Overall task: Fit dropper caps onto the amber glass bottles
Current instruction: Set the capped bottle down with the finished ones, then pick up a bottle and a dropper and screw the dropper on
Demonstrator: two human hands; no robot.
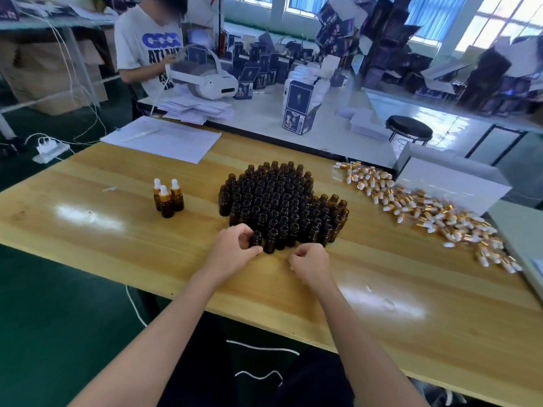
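- Grip comes first: your left hand (235,249) has thumb and fingers curled round one uncapped bottle (255,238) at the near-left edge of the cluster of amber bottles (282,204). Hold it low on the body so the neck is free for the cap.
- Lift it straight up and clear of its neighbours, which stand tight against it. A sideways drag would likely topple the front row.
- Your right hand (308,259) sits just beside the cluster's near edge, fingers curled under. Whether it hides a cap cannot be told from this view.
- If it is empty, reach to the pile of dropper caps (426,212), well apart on the right of the table (117,236). Pick one by its gold collar, white bulb up.
- Keep the bottle upright, lower the cap squarely into the mouth, then turn the collar until it seats. Stop there, since forcing it risks crossing the thread.
- Stand the finished piece with the three capped bottles (167,198) on the left, apart from the uncapped ones, so the two lots do not mix.
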